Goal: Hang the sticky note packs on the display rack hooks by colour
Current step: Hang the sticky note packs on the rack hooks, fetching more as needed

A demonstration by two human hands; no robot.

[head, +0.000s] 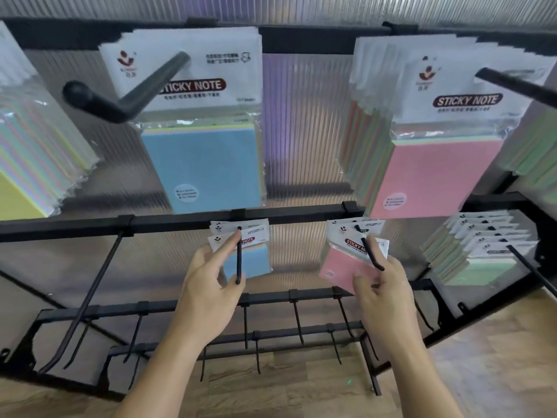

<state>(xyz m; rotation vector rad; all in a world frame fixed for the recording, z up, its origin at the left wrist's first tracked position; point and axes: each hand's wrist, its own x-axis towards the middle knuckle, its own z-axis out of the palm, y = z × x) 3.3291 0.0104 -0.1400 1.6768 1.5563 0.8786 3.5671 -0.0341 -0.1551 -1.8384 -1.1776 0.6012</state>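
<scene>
Head view: the display rack point(180, 220) fills the frame, its black rails carrying forward-pointing hooks.

1. Left hand point(208, 285): raised to the middle rail. The index finger lies straight across the white header card of a small blue pack point(254, 262); the thumb is curled below it. The hand appears to pinch the card, though the contact behind the card is hidden. The pack hangs on the centre hook point(239, 257), with further header cards stacked behind it.

2. Right hand point(382, 291): raised to the same rail, fingers curled round the right edge of a small pink pack point(339, 267). This pack is threaded on the right hook point(372, 251), tilted, in front of other pink packs.

3. Upper rail: large blue packs point(202, 164) hang directly above the small blue ones, and large pink packs point(428, 176) above the small pink ones. Large yellow packs point(18, 197) hang at the far left.

4. Far right, middle rail: a row of small green packs point(482, 267) on its own hook.

5. Below the rack: a wooden floor point(301, 393).
</scene>
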